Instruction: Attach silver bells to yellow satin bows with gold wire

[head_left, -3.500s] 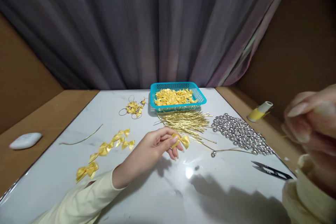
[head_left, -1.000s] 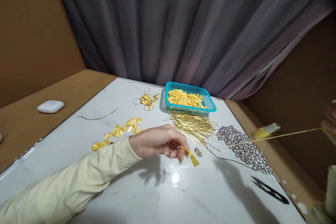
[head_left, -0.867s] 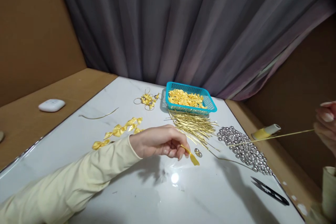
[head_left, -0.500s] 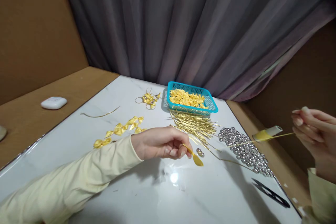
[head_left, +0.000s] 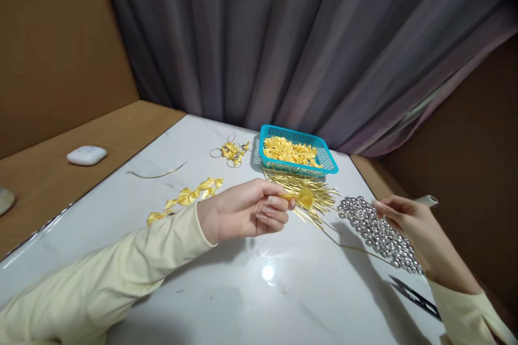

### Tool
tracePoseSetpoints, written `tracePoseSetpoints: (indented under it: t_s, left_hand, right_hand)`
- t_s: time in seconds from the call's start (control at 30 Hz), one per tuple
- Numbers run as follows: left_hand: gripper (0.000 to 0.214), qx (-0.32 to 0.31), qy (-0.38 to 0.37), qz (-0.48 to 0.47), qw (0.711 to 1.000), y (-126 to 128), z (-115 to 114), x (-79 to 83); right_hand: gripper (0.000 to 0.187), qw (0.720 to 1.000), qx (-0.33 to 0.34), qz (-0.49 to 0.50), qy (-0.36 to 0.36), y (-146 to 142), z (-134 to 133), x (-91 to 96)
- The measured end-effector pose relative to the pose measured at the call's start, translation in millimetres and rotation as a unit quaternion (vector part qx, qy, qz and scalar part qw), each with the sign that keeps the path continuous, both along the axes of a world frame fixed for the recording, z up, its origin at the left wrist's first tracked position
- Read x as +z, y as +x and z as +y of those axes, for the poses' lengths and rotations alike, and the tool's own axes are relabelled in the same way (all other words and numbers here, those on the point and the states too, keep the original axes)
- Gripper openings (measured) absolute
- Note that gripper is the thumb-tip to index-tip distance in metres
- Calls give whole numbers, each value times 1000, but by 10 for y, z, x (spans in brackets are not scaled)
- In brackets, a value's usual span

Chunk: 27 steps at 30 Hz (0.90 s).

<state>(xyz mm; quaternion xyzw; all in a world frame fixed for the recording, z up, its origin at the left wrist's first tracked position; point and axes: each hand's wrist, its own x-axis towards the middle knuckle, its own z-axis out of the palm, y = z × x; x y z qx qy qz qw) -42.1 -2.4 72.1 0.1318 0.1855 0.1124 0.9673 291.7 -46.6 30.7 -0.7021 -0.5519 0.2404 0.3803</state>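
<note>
My left hand [head_left: 246, 210] is lifted a little above the white table [head_left: 226, 291] and pinches a small yellow ribbon bow [head_left: 301, 197] between thumb and fingers. My right hand [head_left: 408, 221] hovers over the pile of silver bells [head_left: 376, 229], fingers closed on the end of a thin gold cord [head_left: 356, 209] that runs toward the bow. A bundle of gold cords [head_left: 311, 194] lies just behind the bow.
A teal basket [head_left: 298, 152] of yellow bows stands at the back. Finished bows with loops [head_left: 232, 152], a row of loose bows [head_left: 186, 199] and a single gold cord [head_left: 156, 174] lie left. Black snips [head_left: 415, 297] lie at right. A white case [head_left: 86, 154] rests on the wooden ledge.
My left hand has raised the bow off the table. My right hand has come in from the far right and down toward the bells, bringing the gold cord's end closer.
</note>
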Motion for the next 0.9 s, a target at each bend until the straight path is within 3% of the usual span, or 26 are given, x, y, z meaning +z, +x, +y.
tracePoseSetpoints:
  t_s: [0.13,0.47,0.57,0.63,0.7,0.8,0.9]
  left_hand:
    - [11,5,-15,-6,1000,-34,-3,36]
    - [16,13,19,17,1000,-35,-32,119]
    - [22,13,71,34,997,-37,-40,149]
    - [28,17,153,56,987,-41,-58,179]
    - [29,25,271,97,957,-47,-96,221]
    - [19,29,451,166,876,-58,-177,300]
    - [16,9,541,214,813,-58,-245,359]
  right_hand:
    - [37,997,24,-18,-69,-17,-12,-64]
    - [36,997,30,-34,-64,25,-53,-42]
    - [34,997,39,-36,-61,59,-58,-44]
    - [32,997,40,-26,-55,52,-77,-15]
    - [32,999,16,-2,-40,23,-112,45]
    - [30,996,-66,51,22,-15,-176,195]
    - [29,982,-124,64,126,35,-241,388]
